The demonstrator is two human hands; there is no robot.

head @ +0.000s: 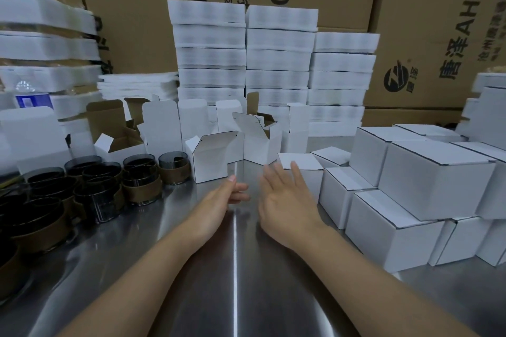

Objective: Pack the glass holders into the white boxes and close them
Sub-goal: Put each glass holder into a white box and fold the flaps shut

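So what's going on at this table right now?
A person is packing at a steel table. The left hand and right hand hover open above its middle, holding nothing. Dark glass holders with brown sleeves stand grouped on the left, open white boxes stand just beyond the hands, and closed white boxes are stacked on the right.

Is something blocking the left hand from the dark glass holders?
Nothing visible: only bare shiny metal table lies between the empty left hand and the nearest dark glass holder with a brown band.
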